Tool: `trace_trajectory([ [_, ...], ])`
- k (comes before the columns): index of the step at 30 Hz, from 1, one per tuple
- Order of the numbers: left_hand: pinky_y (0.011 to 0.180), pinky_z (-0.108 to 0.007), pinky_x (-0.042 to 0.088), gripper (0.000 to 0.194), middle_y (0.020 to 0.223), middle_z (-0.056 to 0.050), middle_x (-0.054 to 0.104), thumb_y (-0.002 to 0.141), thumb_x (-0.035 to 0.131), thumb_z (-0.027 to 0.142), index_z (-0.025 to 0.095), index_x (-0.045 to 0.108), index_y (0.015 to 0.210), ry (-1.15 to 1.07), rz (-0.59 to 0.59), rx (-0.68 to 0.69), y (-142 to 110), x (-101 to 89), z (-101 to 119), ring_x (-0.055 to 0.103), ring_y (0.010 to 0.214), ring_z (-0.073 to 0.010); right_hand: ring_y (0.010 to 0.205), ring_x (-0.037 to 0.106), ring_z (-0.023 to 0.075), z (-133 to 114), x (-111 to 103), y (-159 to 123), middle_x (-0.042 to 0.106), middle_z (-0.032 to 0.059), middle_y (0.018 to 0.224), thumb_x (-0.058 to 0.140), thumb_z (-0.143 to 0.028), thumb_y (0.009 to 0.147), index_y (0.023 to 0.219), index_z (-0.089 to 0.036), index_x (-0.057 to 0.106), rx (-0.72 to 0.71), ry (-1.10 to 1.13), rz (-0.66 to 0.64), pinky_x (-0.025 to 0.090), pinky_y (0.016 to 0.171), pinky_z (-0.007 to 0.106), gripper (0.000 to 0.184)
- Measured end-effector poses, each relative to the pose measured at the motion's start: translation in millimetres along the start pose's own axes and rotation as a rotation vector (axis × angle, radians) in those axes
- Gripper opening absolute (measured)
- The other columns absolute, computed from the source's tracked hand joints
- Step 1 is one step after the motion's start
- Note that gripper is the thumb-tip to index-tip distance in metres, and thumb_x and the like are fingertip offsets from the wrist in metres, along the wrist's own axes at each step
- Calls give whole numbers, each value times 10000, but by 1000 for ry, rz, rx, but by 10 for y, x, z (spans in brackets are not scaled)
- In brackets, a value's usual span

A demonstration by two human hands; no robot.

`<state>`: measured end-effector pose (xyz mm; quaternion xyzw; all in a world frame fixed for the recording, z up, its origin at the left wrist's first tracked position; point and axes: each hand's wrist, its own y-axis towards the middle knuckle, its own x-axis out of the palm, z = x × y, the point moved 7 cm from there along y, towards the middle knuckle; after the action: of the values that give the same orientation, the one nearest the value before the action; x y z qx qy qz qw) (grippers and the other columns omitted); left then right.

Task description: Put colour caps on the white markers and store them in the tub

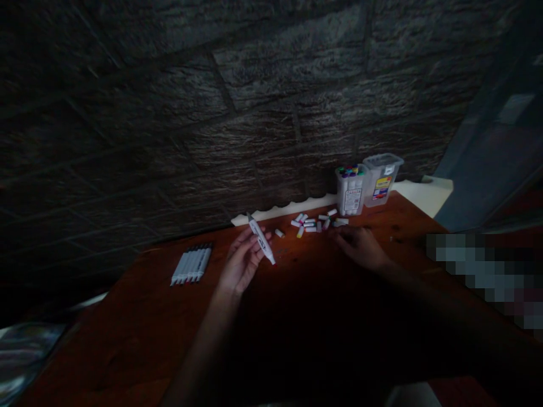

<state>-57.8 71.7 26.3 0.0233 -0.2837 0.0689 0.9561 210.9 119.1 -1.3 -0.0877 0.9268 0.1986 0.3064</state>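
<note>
My left hand (242,263) is closed around a white marker (262,242), held at a slant above the table. The marker's upper end is grey and narrow; its lower tip shows red. My right hand (360,246) is at the right edge of a loose pile of marker caps (310,223), fingertips drawn together beside them. Whether a cap is between those fingers is too dark to make out. The caps are white with coloured ends. One single cap (279,233) lies apart, just right of my left fingers.
A row of white markers (192,264) lies side by side on the brown wooden table (139,316), at left. Behind the caps stand a clear box (351,192) packed with markers and a clear labelled container (383,181). A stone-block wall (263,124) rises behind the table.
</note>
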Motion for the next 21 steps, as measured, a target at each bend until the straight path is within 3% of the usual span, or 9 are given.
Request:
trace_trajectory([
  [7, 651, -184, 588, 188, 847, -8, 750, 719, 708, 57, 172, 681, 865, -74, 5, 0, 3, -53, -28, 717, 718, -128, 554, 611, 153, -10, 46, -10, 693, 40, 651, 449, -390, 893, 790, -182, 701, -4, -6, -29, 427, 551, 275, 343],
  [21, 665, -194, 566, 245, 836, 12, 731, 647, 791, 88, 178, 686, 850, -48, 11, -41, 15, -60, -129, 695, 702, -113, 594, 611, 160, 3, 112, 13, 683, 44, 683, 443, -372, 899, 802, -176, 687, -11, -17, -95, 429, 594, 290, 328],
])
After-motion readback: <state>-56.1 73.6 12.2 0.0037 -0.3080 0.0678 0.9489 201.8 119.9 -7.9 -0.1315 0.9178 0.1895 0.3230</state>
